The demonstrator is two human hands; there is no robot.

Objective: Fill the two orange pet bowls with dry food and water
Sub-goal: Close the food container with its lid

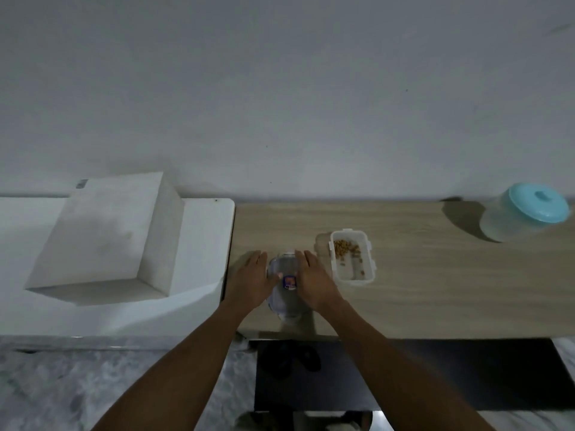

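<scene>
Left hand (251, 283) and right hand (315, 283), fingers straight and ungripping, flank a clear lid (285, 293) on the wooden surface (435, 290). Just right of the right hand is an open kibble container (353, 259), long axis pointing at the white wall (280, 88).

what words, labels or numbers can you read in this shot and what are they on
Nothing here can be read.
Sticker on the clear plastic lid between the left hand and the right hand: blue and red, print too blurred.
Small grey tag on the white box: too small to read.
No text shows on the food container or the teal-lidded jar.
</scene>
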